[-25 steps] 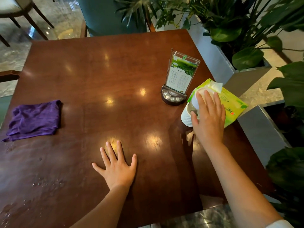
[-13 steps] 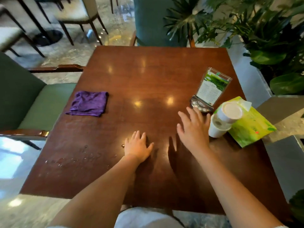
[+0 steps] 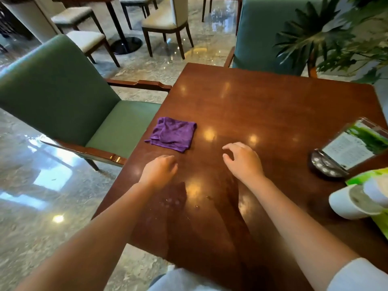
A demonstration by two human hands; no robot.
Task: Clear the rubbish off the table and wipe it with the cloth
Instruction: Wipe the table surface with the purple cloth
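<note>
Since the cups and packet are not yet cleared, your main risk sits to the right of your right hand (image 3: 244,161): the table (image 3: 262,106) carries a menu stand (image 3: 348,149) and, nearer you, a green packet (image 3: 366,178) with white paper cups (image 3: 346,203) lying tipped on their sides at the edge. Sweep that arm outward carelessly and you'd likely knock the cups off, or roll them into the stand. If any liquid is left in them, I'd expect a new spill.

Second risk: the purple cloth (image 3: 173,134) lies just ahead of your left hand (image 3: 160,170), close to the table's left edge, above a green armchair (image 3: 69,97). A sloppy grab could push it over the side onto the seat.

Third: droplets (image 3: 174,201) and small crumbs (image 3: 209,198) sit between your forearms, nearer you than both hands. Wipe before clearing the rubbish and you'll probably smear around it, then redo it.

Hands: both empty. Left fingers loosely curled, low over the wood; can't tell if touching. Right fingers curled, relaxed, hovering, grasping nothing.
</note>
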